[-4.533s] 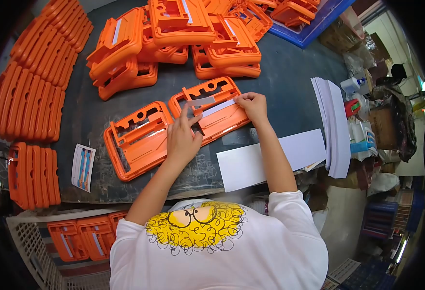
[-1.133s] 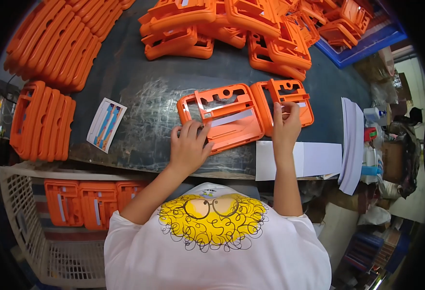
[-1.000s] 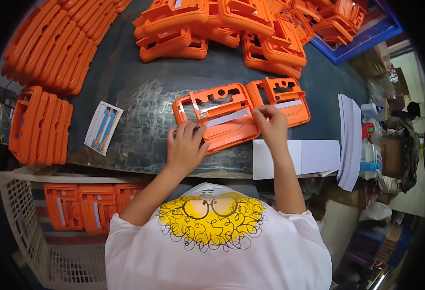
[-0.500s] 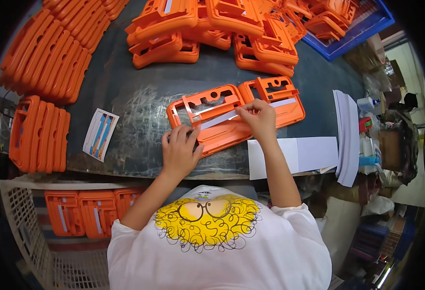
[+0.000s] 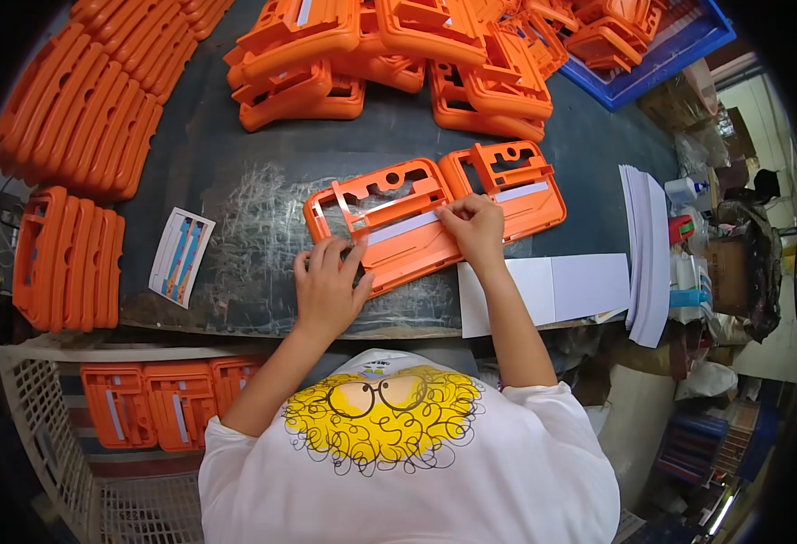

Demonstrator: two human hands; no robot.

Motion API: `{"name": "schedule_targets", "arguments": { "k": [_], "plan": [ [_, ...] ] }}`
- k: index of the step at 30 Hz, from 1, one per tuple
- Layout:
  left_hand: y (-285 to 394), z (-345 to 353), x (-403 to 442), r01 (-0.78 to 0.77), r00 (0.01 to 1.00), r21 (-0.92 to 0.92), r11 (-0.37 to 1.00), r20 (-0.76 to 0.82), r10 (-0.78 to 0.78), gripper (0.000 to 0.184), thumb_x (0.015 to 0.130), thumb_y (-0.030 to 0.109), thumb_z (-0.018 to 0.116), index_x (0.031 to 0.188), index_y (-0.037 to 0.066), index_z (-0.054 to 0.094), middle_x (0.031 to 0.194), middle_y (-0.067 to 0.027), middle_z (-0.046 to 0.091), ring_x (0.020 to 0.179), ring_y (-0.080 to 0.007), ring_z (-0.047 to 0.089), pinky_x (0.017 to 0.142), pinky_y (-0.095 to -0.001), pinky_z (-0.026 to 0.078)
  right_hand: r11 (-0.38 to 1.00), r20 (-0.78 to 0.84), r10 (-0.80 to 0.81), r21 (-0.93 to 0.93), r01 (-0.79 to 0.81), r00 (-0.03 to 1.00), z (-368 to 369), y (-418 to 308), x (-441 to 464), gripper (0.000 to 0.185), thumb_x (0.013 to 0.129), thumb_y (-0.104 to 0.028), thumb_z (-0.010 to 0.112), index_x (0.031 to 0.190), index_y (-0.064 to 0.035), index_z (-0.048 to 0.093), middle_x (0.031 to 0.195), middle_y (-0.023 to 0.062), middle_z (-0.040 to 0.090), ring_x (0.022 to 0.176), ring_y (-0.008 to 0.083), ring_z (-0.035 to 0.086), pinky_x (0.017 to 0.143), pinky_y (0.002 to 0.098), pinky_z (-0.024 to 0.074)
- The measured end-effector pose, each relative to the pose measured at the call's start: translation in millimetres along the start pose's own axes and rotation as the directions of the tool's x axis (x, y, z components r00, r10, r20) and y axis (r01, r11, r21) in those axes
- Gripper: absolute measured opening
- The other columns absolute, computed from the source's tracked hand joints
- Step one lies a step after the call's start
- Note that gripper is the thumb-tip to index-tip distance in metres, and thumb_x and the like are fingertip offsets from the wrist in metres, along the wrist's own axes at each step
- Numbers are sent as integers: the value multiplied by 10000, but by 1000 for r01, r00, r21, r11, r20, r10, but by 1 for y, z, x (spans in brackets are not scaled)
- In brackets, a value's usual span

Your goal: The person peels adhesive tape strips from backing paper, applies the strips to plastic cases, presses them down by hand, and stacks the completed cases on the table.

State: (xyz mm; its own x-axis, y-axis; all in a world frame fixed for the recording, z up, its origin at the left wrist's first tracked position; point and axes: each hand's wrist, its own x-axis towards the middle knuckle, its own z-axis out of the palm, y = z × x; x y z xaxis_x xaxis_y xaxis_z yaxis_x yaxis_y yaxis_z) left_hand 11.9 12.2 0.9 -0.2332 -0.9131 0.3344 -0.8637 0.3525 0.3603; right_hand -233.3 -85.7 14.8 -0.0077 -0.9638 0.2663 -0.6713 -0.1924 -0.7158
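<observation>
Two orange frames lie side by side on the dark table: a left frame (image 5: 416,251) and a right frame (image 5: 543,207). A pale strip (image 5: 400,228) lies along the middle of the left frame, and another pale strip (image 5: 520,192) lies on the right one. My left hand (image 5: 327,283) rests at the left frame's lower left corner, fingers spread, fingertips near the strip's left end. My right hand (image 5: 475,228) is closed in a pinch at the strip's right end, over the left frame's right side.
Orange frames are piled (image 5: 298,91) at the back and stacked (image 5: 67,258) at the left. A blue crate (image 5: 611,92) stands back right. A printed card (image 5: 180,258), white sheets (image 5: 589,286) and a paper stack (image 5: 641,254) lie about. A white basket (image 5: 49,426) with frames stands below.
My right hand has moved from the right frame to the left frame's strip, whose right end now lies flatter than half a second ago. My left hand has stayed at the frame's corner.
</observation>
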Motion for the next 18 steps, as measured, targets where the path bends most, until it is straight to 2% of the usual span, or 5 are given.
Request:
{"name": "schedule_targets", "arguments": {
  "k": [8,11,14,17,18],
  "plan": [
    [0,0,0,-3,1000,5,1000,-3,3,490,868,298,657,1320,120,590,1177,-98,554,1205,-276,479,992,-483,311,1000,-14,6,1,-6,1000,1,-4,-1,192,730,-128,809,670,5,685,609,61,585,628,177,490,620,334,391],
    [1,-1,1,-2,1000,7,1000,-1,2,494,864,297,658,1322,123,590,1176,-98,554,1200,-278,482,990,-481,313,978,79,79,-199,-62,994,-1,-11,-3,186,715,-135,804,846,-47,706,852,66,668,790,234,570,762,411,393],
    [2,-3,0,0,1000,-6,1000,9,0,494,852,289,665,1313,125,595,1168,-96,559,1187,-278,489,988,-477,315,916,-145,-77,-402,12,987,-3,-12,-6,381,748,-153,779,1093,-64,646,1157,120,620,960,280,574,834,443,383],
    [-3,-8,8,-23,998,-31,999,-53,22,470,828,256,687,1272,122,611,1157,-94,570,1164,-283,504,991,-474,320,872,-320,-230,-488,48,919,-11,7,2,515,777,-212,767,1229,-66,567,1332,151,522,1065,311,559,856,448,396],
    [-5,-11,15,-35,994,-37,999,-109,31,461,818,242,695,1255,121,613,1153,-96,574,1157,-289,510,996,-476,324,848,-299,-209,-530,20,931,-15,6,10,503,782,-229,765,1219,-69,575,1332,150,526,1075,310,560,862,450,399]
  ]
}}
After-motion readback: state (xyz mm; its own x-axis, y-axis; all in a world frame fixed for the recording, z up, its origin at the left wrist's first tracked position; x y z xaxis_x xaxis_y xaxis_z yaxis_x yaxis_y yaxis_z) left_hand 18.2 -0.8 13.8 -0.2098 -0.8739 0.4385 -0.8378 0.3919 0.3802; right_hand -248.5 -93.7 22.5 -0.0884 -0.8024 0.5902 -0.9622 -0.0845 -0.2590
